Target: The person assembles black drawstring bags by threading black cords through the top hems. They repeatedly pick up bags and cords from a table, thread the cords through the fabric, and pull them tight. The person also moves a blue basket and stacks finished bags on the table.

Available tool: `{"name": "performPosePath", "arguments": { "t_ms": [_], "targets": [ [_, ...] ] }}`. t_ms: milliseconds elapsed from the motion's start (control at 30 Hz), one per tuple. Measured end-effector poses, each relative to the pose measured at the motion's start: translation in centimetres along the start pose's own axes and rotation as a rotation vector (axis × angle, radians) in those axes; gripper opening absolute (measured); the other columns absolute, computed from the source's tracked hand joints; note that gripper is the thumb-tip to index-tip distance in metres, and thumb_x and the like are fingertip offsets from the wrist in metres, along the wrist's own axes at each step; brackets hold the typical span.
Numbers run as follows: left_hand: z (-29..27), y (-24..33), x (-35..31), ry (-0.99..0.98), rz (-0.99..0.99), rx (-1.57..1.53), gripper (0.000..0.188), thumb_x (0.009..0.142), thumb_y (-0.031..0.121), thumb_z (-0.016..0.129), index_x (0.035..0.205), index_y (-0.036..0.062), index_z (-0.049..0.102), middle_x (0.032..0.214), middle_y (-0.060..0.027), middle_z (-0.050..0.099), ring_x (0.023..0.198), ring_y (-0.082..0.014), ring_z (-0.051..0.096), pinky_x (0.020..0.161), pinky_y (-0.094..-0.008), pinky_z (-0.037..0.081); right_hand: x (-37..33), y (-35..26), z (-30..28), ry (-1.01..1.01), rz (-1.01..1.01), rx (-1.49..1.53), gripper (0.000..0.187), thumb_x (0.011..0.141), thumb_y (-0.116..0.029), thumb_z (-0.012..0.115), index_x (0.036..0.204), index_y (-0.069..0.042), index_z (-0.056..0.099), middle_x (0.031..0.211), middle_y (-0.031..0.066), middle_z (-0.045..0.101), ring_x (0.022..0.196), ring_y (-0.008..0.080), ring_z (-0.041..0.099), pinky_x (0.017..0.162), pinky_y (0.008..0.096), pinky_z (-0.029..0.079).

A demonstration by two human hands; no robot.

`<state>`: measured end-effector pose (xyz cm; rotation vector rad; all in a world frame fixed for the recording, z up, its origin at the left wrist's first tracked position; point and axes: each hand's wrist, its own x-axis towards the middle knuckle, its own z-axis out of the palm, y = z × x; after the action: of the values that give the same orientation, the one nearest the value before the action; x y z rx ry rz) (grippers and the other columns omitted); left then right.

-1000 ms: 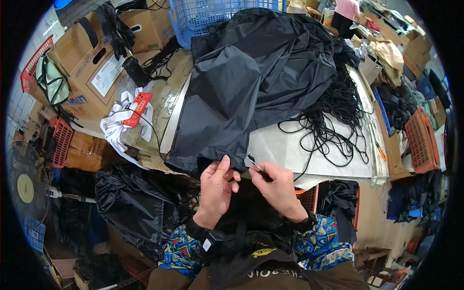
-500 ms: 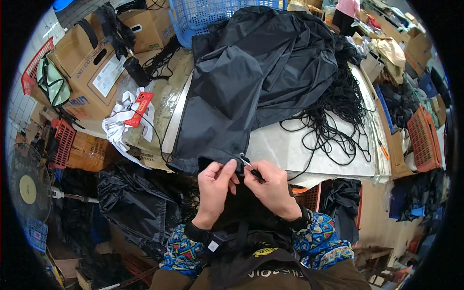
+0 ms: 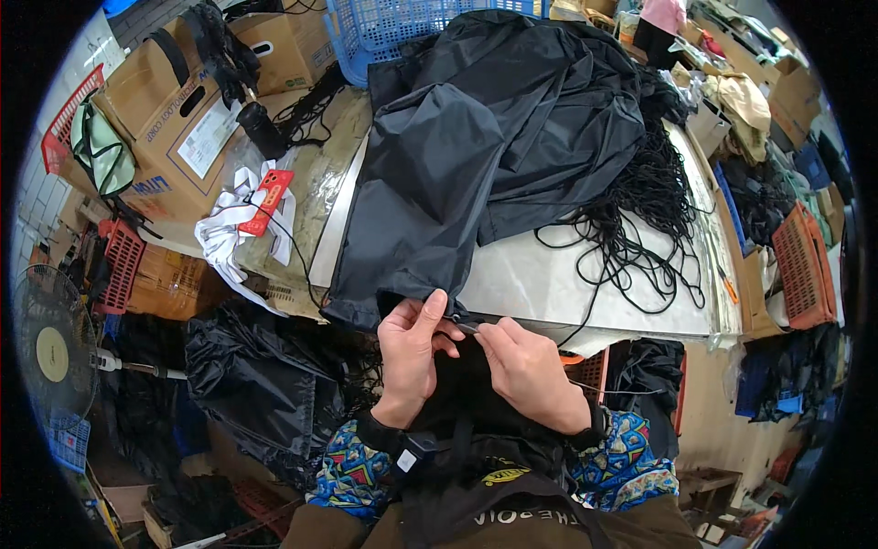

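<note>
A black fabric piece, resembling a bag, lies on the table with its hemmed near corner at my hands. My left hand is closed on that corner, thumb on top and fingers partly curled below. My right hand pinches a small metal-tipped tool, its tip against the hem beside my left fingertips. Most of the tool is hidden by my fingers. More black fabric is heaped behind, and a tangle of black cord hangs from it on the right.
A blue plastic basket stands behind the heap. Cardboard boxes, white straps and a red phone are at the left. Below them lie black bags beside a fan. An orange crate sits at the right.
My right hand has shifted slightly right and down. The tool's hooked tip, which stood above the hem, is now lower, at the fabric edge by my left fingers. My left hand stays at the corner.
</note>
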<state>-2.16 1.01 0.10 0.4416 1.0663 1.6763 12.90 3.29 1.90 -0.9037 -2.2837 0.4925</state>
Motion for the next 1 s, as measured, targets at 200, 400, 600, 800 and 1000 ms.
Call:
{"name": "performPosePath", "arguments": {
  "t_ms": [200,400,600,800,1000],
  "targets": [
    [0.0,-0.2,-0.7,-0.072,-0.036,0.195,0.018,0.087,0.015,0.066,0.085,-0.0027,0.062,0.074,-0.0062,0.063,0.057,-0.0121,0.060,0.043,-0.0218,0.045,0.3,-0.1,0.6,-0.030,-0.017,-0.110,0.010,0.085,-0.009,0.056,0.093,-0.003,0.054,0.074,0.0110,0.050,0.062,0.0310,0.057,0.051,0.0399,0.047],
    [-1.0,0.8,0.7,-0.025,0.061,0.130,0.016,0.088,0.018,0.064,0.080,0.0042,0.059,0.063,-0.0032,0.059,0.046,-0.0092,0.053,0.038,-0.0218,0.039,1.3,0.6,-1.2,-0.067,-0.070,0.029,0.020,0.086,-0.010,0.056,0.105,-0.005,0.055,0.083,0.0122,0.057,0.068,0.0303,0.061,0.054,0.0387,0.049],
    [-1.5,2.9,1.8,-0.041,-0.088,0.299,0.025,0.088,0.023,0.065,0.072,0.0061,0.057,0.054,-0.0009,0.054,0.044,-0.0090,0.052,0.036,-0.0208,0.036,0.0,2.6,-9.3,-0.266,0.016,-0.064,0.015,0.082,-0.005,0.062,0.097,-0.001,0.062,0.073,0.0155,0.057,0.062,0.0352,0.058,0.054,0.0388,0.045],
    [0.6,1.4,1.8,-0.019,0.036,0.017,0.021,0.091,0.022,0.060,0.083,0.0033,0.057,0.066,-0.0045,0.059,0.049,-0.0096,0.055,0.038,-0.0211,0.040,-0.6,1.0,-4.6,-0.093,-0.009,0.187,0.021,0.085,-0.007,0.061,0.104,0.000,0.060,0.082,0.0167,0.060,0.066,0.0346,0.060,0.058,0.0381,0.048],
    [-1.5,3.9,3.2,-0.015,0.163,0.214,0.039,0.097,0.033,0.051,0.069,0.0058,0.055,0.054,-0.0030,0.054,0.042,-0.0070,0.048,0.037,-0.0201,0.034,-3.0,1.7,-9.0,-0.262,0.210,0.195,0.013,0.086,-0.007,0.061,0.095,0.002,0.064,0.069,0.0139,0.061,0.058,0.0252,0.060,0.054,0.0302,0.046]
  ]
}}
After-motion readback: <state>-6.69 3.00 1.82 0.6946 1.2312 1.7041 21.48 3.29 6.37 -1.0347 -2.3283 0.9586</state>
